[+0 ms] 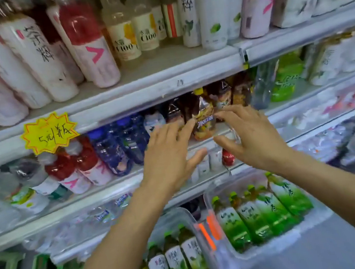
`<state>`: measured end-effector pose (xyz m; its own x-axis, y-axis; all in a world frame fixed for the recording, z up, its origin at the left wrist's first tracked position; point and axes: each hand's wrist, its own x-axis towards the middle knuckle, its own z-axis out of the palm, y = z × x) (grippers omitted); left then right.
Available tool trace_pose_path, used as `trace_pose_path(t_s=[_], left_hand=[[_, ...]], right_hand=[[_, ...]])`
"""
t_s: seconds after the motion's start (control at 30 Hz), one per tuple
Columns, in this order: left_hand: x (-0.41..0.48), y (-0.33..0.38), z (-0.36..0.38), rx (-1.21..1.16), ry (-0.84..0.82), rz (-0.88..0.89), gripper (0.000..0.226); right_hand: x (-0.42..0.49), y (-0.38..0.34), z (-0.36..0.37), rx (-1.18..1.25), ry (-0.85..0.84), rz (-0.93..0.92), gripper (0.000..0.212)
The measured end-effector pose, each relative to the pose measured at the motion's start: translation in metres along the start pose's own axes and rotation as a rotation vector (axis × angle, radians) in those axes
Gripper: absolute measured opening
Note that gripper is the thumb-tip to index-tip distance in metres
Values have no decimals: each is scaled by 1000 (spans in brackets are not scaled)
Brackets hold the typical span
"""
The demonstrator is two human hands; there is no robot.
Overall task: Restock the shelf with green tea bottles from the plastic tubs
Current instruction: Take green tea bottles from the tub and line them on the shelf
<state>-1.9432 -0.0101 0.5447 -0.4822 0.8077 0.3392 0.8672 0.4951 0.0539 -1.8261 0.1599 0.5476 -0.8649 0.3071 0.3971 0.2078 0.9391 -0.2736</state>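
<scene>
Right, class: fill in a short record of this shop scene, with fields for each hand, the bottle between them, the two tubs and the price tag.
left hand: open, fingers spread, left of the brown bottle
right hand: open, fingers spread, right of that bottle
brown bottle: yellow cap, upright on the shelf, between both hands
left tub: clear plastic, holds white-label bottles
right tub: clear plastic, holds green-label bottles
price tag: yellow star, up left of the hands

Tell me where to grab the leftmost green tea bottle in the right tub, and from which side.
Take the leftmost bottle by its neck, just under the green cap, coming from above. It leans cap uppermost, body packed against its neighbour in the tub, so only the neck stands free.
</scene>
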Motion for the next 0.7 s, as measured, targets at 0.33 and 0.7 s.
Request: trace_pose_path(t_s=[0.33, 0.7], left_hand=[[-10, 99, 167, -452, -457, -382, 72], [-23, 90, 321, -571, -755, -925, 39]], right_hand=[[-68, 169, 64, 127, -483, 275, 53], [-125, 215, 223, 355, -966, 439, 51]])
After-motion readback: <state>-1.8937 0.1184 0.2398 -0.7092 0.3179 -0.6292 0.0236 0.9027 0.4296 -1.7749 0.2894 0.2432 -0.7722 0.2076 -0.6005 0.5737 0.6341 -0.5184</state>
